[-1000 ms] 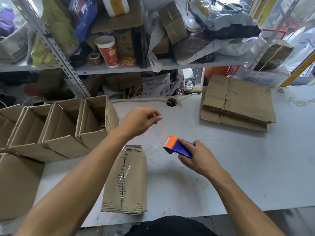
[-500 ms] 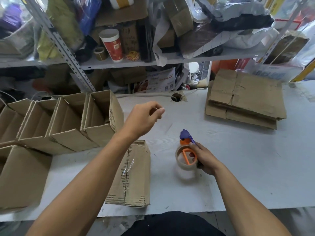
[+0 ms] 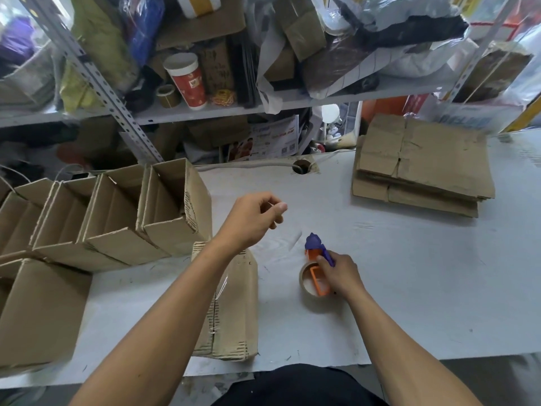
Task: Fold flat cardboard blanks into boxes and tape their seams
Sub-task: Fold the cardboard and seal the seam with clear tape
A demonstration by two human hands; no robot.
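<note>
My right hand [image 3: 341,275] grips a purple and orange tape dispenser [image 3: 314,247] whose tape roll [image 3: 307,284] rests on the white table [image 3: 409,288]. My left hand [image 3: 251,219] hovers above the table, up and left of the dispenser, fingers curled and thumb against forefinger, with nothing visible between them. Under my left forearm lies a folded box [image 3: 234,306] with clear tape along its seam. A stack of flat cardboard blanks [image 3: 424,165] lies at the far right of the table.
A row of several open-topped folded boxes [image 3: 117,212] stands at the left, with another closed box [image 3: 38,312] at the near left edge. A cable hole [image 3: 301,167] is at the table's back. Cluttered metal shelves [image 3: 205,109] rise behind.
My right hand has lowered the tape dispenser from the air onto the table and turned it upright. My left hand has stayed raised in nearly the same place.
</note>
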